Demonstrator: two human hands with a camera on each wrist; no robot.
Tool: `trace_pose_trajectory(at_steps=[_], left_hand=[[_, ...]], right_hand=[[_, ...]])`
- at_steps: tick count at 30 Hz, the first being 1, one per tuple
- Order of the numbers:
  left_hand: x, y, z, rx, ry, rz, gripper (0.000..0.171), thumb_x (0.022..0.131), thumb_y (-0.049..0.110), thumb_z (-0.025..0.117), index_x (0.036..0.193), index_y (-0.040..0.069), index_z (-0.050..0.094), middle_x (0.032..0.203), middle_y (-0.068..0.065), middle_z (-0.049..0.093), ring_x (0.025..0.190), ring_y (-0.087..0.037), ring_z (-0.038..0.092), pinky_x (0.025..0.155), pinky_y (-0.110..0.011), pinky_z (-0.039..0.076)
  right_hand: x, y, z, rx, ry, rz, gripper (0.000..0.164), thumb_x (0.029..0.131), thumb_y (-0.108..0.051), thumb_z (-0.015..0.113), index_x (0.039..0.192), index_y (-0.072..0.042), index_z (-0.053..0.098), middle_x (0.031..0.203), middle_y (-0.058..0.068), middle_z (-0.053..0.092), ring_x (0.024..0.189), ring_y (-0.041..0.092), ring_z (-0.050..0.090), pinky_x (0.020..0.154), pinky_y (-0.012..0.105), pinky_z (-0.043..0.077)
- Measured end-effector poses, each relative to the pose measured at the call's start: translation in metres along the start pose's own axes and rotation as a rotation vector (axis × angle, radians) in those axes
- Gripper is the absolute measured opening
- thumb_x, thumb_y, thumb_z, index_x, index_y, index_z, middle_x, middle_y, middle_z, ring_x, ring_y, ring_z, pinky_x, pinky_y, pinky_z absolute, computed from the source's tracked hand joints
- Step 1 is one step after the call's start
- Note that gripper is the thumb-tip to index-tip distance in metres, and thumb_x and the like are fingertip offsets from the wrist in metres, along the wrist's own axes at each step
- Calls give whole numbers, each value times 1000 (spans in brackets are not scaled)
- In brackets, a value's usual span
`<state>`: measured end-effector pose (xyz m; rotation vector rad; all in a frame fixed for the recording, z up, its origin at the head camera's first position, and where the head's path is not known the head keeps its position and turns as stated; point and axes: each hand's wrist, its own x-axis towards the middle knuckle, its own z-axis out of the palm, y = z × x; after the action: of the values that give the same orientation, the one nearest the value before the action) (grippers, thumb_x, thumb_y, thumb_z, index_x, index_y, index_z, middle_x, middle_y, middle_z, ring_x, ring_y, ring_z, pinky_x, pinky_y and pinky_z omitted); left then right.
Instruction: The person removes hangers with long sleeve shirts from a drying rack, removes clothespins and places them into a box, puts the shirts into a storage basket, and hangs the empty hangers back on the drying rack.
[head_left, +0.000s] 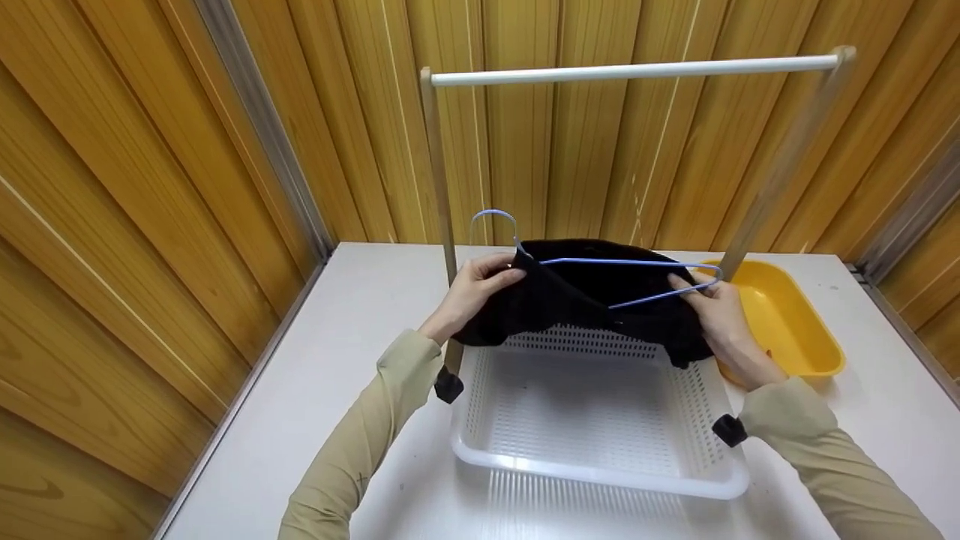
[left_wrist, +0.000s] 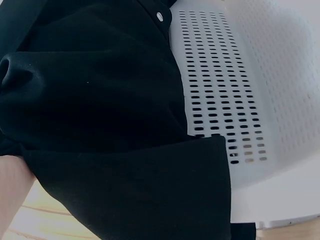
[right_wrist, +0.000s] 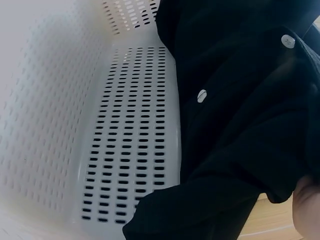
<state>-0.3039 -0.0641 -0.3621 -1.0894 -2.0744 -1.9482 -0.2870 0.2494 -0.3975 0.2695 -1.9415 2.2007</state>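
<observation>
A black buttoned shirt (head_left: 544,304) is held up over the white basket by both hands, its upper opening spread. Inside that opening lies a blue wire clothes hanger (head_left: 622,262); its hook rises at the left, and its right end pokes out past the cloth. With thumb and fingers, my left hand (head_left: 472,289) pinches the shirt just below the hook. My right hand (head_left: 720,311) grips the shirt's other side, thumb inside the opening beside the hanger's end. White buttons (right_wrist: 202,96) show on the dark cloth (right_wrist: 230,130) in the right wrist view.
The white perforated basket (head_left: 600,472) stands on the white table (head_left: 315,360) below the shirt. A clothes rack with a white bar (head_left: 637,71) and wooden posts rises around it. To the right sits a yellow tub (head_left: 814,330). Wood-patterned walls (head_left: 360,135) enclose the back and sides.
</observation>
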Motion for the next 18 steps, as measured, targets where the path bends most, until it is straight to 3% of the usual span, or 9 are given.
trace_pose_trajectory(at_steps=[5,7,9,12,16,18], left_hand=[[-1,-1,-1,0,-3,-6,21,70,13,47,91,12,51,88,-4,49,80,-16,43,68,-27,32],[-1,0,-1,-4,-1,-18,21,70,13,48,91,12,51,87,-4,50,80,-16,43,68,-26,32],[-2,0,-1,-8,4,-38,21,70,12,48,91,11,52,87,-4,50,79,-16,44,68,-27,32],[-1,-19,-3,-4,21,-33,22,69,14,49,91,12,52,86,-4,51,79,-16,44,67,-26,33],[0,-52,-7,26,31,7,23,69,17,50,91,14,52,86,-3,51,79,-15,44,66,-26,33],[1,-58,-8,42,29,6,23,68,16,50,91,14,52,86,-3,51,78,-15,45,66,-26,33]], right_hand=[[-6,0,5,-101,-104,34,23,70,-15,49,80,5,48,58,2,47,47,8,42,41,19,35],[1,20,-6,-86,-247,50,20,72,-14,46,83,1,49,65,3,49,53,9,45,44,20,36],[-1,20,-4,-102,-356,87,20,74,-14,43,86,1,47,72,8,49,59,14,47,47,24,38],[0,28,-8,-58,-487,154,24,75,-11,41,96,0,42,88,14,45,73,23,46,54,32,38],[-6,23,-7,-232,-521,220,31,73,-20,44,100,-4,40,95,13,42,80,24,43,61,34,35],[-6,23,-12,-275,-558,251,31,72,-21,46,98,-4,41,94,13,42,80,24,43,63,33,35]])
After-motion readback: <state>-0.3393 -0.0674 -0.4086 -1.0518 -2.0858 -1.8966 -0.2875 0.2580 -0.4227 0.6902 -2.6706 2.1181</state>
